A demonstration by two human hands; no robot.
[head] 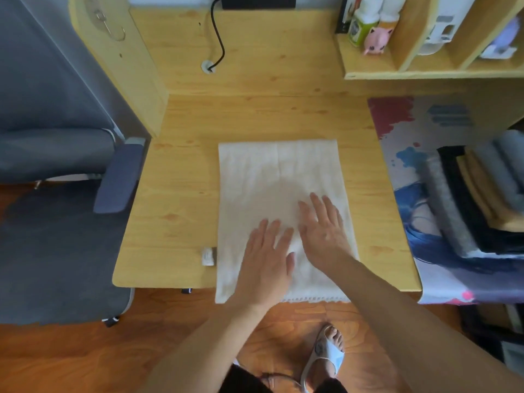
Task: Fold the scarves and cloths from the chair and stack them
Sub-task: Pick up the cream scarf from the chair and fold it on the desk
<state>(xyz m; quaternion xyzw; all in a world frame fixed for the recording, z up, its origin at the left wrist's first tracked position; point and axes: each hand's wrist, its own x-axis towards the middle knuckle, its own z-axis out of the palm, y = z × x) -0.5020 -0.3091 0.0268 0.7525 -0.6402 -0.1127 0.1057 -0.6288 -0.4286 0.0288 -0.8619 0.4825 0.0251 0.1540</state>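
White cloth (272, 177) flat under left hand (266, 259), right hand (323, 231).

- A white cloth (272, 177) lies flat on the desk in a long rectangle, its near lacy edge hanging over the desk's near edge.
- A stack of folded cloths (479, 194), grey, black, tan and blue-grey, sits at the right.
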